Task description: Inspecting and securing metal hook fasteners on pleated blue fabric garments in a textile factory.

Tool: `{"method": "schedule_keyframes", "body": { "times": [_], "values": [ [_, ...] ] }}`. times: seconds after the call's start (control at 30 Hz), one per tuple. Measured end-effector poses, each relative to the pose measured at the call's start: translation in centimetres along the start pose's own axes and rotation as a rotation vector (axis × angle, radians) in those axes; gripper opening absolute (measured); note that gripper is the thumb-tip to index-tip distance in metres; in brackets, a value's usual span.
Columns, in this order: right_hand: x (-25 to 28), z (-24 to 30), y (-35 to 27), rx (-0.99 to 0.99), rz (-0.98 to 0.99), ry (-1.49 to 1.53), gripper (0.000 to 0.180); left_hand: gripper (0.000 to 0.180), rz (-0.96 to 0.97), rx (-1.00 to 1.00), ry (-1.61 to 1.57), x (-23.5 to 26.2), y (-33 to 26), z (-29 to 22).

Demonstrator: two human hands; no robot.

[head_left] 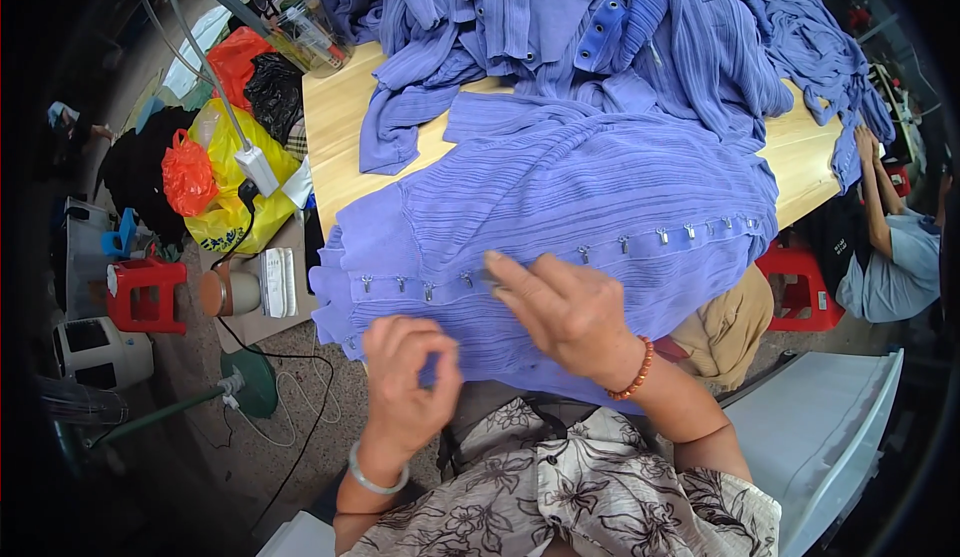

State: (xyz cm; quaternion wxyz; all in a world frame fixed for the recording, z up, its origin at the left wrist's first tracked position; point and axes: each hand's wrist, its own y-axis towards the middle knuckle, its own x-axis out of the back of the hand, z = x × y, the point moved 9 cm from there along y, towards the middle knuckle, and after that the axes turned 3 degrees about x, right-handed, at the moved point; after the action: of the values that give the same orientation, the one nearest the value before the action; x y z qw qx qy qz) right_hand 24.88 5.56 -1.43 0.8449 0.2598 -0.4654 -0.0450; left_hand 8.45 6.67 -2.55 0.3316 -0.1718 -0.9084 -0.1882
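Observation:
A purple ribbed knit garment lies spread over the table's near side. Small metal hooks run in a row along its placket, from the left hem to the far right. My right hand, with a beaded bracelet, is over the hook row near its left part; thumb and forefinger come close together, and a blurred dark spot shows at their tips. My left hand, wearing a pale bangle, is near the garment's lower left edge, fingers curled and thumb bent to the forefinger. What either hand pinches is too small or blurred to name.
A heap of purple garments covers the back of the wooden table. A jar of tools stands at the back left. Bags and a red stool are at left. Another person sits at right, beside another red stool.

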Motion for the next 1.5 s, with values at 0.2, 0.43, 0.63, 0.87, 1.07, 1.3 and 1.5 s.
{"method": "schedule_keyframes", "body": {
  "times": [0.2, 0.43, 0.63, 0.87, 1.07, 1.3, 1.5],
  "values": [
    [3.1, -3.6, -2.1, -0.119, -0.047, -0.064, 0.045, 0.012, -0.159, 0.466, 1.123, 11.6, -6.0, 11.7],
    [5.1, -5.0, -4.1, -0.204, -0.077, -0.105, 0.044, 0.013, -0.319, 0.374, 0.305, 9.3, -4.7, 10.0],
    [6.2, -5.5, -5.4, -0.259, -0.103, -0.106, 0.044, 0.035, -0.292, 0.212, 0.129, 4.8, 0.2, 7.4],
    [6.9, -6.4, -7.1, -0.281, -0.131, -0.121, 0.044, 0.021, -0.288, 0.214, 0.032, 4.3, 0.2, 9.0],
    [7.0, -6.8, -7.2, -0.270, -0.126, -0.110, 0.043, 0.022, -0.329, 0.380, -0.041, 5.9, -1.9, 10.7],
    [6.8, -7.0, -7.2, -0.279, -0.113, -0.094, 0.044, 0.023, -0.259, 0.030, 0.113, 1.5, 1.5, 0.4],
    [6.9, -6.7, -7.3, -0.268, -0.110, -0.077, 0.045, 0.043, -0.164, -0.080, 0.206, -5.4, 4.7, -4.9]
  ]
}}
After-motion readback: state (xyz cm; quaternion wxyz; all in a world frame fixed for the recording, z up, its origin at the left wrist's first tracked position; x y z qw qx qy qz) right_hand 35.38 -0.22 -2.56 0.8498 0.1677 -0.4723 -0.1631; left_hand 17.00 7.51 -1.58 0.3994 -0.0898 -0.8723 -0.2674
